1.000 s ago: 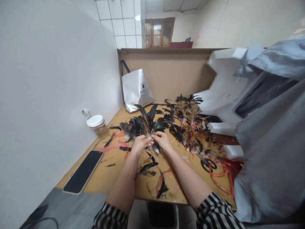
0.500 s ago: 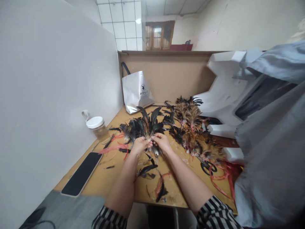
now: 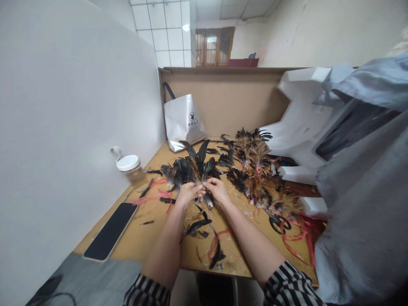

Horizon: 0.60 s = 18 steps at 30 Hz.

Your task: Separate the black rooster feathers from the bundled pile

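Both hands meet over the middle of the yellow-brown table (image 3: 232, 259). My left hand (image 3: 190, 193) is closed, its fingers pinching the base of some dark feathers (image 3: 200, 158). Close against it, my right hand (image 3: 217, 190) pinches at the same base. The feather tips fan upward, away from me. More dark feathers (image 3: 178, 170) lie behind and to the left of my hands. Bundles of brown and black feathers (image 3: 251, 148) sit to the right, some with red ties. Loose black feathers (image 3: 197, 227) lie nearer the front edge.
At the left are a phone (image 3: 110, 231) and a white-lidded jar (image 3: 130, 170). A silver bag (image 3: 183, 121) stands at the back. Black-handled scissors (image 3: 279, 223) and red ribbon (image 3: 295, 250) lie at the right, beside white foam (image 3: 299, 114) and grey cloth (image 3: 366, 204).
The upright dark feathers between my hands have tilted slightly to the left. Both hands stay in nearly the same place, still pinched together.
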{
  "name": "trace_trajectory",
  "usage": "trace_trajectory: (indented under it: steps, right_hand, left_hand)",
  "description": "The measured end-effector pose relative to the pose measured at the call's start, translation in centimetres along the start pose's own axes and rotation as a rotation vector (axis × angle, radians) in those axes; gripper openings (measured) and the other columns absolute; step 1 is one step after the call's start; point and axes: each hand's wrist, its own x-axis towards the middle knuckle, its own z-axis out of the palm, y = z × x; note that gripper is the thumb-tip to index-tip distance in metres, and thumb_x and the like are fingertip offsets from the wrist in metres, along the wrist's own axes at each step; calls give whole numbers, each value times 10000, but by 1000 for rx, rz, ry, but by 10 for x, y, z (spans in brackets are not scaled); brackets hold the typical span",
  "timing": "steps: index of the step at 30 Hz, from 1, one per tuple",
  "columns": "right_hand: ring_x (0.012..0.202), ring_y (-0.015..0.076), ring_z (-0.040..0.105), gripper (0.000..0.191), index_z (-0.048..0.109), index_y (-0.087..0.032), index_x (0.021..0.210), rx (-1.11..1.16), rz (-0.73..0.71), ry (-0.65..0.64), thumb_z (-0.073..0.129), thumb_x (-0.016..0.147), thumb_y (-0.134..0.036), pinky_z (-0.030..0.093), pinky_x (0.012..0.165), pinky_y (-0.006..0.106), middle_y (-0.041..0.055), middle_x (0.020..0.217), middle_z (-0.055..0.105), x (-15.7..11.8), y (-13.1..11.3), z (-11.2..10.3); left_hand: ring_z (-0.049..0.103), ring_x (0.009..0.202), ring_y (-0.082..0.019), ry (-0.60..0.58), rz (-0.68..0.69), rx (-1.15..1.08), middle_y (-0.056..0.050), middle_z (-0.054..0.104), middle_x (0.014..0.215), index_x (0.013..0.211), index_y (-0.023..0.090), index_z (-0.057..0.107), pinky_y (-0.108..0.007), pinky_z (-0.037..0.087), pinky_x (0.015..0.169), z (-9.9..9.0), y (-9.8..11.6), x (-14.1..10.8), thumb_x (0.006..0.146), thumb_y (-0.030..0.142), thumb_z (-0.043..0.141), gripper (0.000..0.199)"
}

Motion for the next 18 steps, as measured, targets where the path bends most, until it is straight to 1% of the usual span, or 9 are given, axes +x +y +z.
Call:
trace_trajectory:
  steps: [5,7,11,13,18]
  right_hand:
    - [447,84,408,226,565,-168,574,-30,-9,6,671,550,-367,303,457,221,-35,479,502,2,1,0]
    - [444,78,403,225,565,-165,596,-10,-2,-1,679,541,-351,300,453,215,-36,485,504,3,2,-1]
    - [428,65,386,231,561,-153,636,30,10,-87,673,564,-341,279,435,202,-38,496,510,5,3,-4]
    - [415,61,371,239,544,-150,606,14,-2,-107,667,573,-352,264,423,199,-45,474,488,5,3,-5]
    - [414,60,348,263,503,-153,542,-46,-50,-67,661,582,-359,249,421,198,-59,437,436,7,5,-7]
  left_hand:
    - [588,518,-87,-13,20,10,-85,652,652,664,73,594,-165,472,506,-1,0,1,605,162,694,146]
    - [579,505,-83,-19,26,15,-81,649,640,659,74,596,-170,471,507,-2,-1,1,595,172,702,158]
    - [576,505,-84,-39,34,51,-81,645,634,661,70,603,-173,463,502,-3,-2,2,577,204,713,192]
    - [576,505,-89,-52,38,75,-78,641,619,654,70,606,-178,461,501,-3,-2,1,567,224,719,211]
    - [577,515,-97,-85,41,101,-73,636,605,669,70,622,-188,459,508,-3,-2,1,559,267,723,247]
